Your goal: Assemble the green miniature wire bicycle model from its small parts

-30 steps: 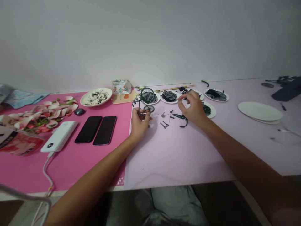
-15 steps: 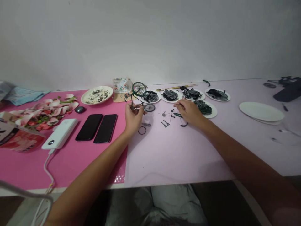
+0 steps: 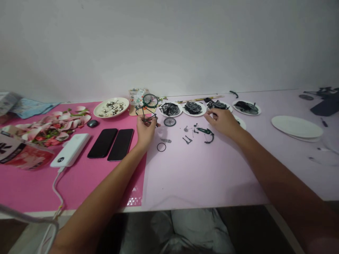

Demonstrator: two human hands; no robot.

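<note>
near the left edge of the bench, a red packet bears a dark band of characters, too blurred to read. further in lie a black ring, a v-shaped piece and a green part. beyond the ring, the left hand has its fingers closed on a small bicycle, one wheel uppermost; it seems to be steadying the frame, where thin parts call for a light grip. the right hand hovers, fingers nearly together, any hold unclear, before plates along the far edge.
</note>
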